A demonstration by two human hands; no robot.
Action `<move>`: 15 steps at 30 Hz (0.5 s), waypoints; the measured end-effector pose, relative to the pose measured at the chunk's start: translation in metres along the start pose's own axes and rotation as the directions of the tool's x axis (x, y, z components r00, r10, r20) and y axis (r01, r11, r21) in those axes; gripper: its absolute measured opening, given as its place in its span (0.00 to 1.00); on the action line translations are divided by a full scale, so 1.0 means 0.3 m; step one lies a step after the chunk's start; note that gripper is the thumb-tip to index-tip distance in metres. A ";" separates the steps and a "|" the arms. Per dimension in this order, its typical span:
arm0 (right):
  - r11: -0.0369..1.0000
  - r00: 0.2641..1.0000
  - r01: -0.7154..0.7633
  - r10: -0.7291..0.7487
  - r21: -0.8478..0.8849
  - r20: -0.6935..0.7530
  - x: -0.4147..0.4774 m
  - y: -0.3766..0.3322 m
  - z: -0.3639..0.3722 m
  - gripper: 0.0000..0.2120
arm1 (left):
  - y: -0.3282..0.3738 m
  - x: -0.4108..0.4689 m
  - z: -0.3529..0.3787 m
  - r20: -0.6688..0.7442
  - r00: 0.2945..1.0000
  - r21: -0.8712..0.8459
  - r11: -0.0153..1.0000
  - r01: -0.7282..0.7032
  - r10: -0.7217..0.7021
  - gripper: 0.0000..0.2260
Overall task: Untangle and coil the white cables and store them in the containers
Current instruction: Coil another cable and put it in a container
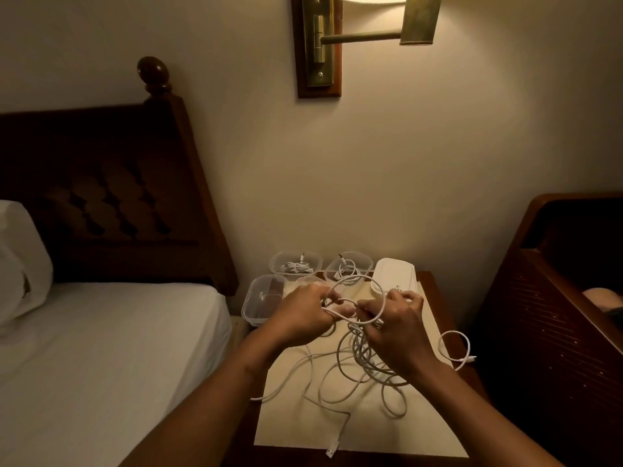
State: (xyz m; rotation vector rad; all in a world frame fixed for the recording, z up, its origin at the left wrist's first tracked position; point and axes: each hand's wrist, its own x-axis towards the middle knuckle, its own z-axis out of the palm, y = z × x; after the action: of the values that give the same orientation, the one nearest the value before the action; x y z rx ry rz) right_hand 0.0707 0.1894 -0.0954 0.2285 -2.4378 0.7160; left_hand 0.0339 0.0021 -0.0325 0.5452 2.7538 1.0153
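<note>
A tangle of white cables (362, 369) hangs from both my hands onto the nightstand's cream mat (364, 429). My left hand (300, 315) pinches a strand at the left side of the knot. My right hand (396, 328) grips a bundle of loops, with one loop arching up between the hands. Loose ends trail left, right and toward the front, where a USB plug (331, 450) lies. At the back stand two clear containers (296, 263) (349, 268), each with a coiled cable inside. An empty clear container (261, 299) sits at the left.
White lids (396, 278) are stacked at the back right of the nightstand. A bed (101, 348) with a dark wooden headboard lies to the left, another dark wooden piece (556, 315) to the right. A brass wall lamp (371, 35) hangs above.
</note>
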 end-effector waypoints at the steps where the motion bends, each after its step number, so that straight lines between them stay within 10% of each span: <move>1: 1.000 1.000 0.016 -0.017 -0.013 -0.006 0.002 -0.005 0.001 0.06 | -0.005 0.002 0.001 -0.019 1.000 -0.031 0.999 0.010 -0.010 0.12; 10: 0.982 0.988 -0.138 0.128 0.126 0.082 -0.071 -0.036 0.055 0.07 | 0.054 -0.015 0.033 -0.093 0.995 -0.541 0.836 -0.087 0.044 0.09; 15: 0.993 0.986 -0.103 0.093 0.065 0.140 -0.134 0.037 0.059 0.02 | 0.061 -0.012 -0.021 -0.274 0.954 -0.801 0.579 -0.153 -0.126 0.13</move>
State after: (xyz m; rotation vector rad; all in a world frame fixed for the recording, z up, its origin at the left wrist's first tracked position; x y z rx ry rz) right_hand 0.0913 0.1891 -0.1355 0.1925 -2.5702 0.8581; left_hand 0.0406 0.0098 -0.0159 0.2464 2.0615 2.3329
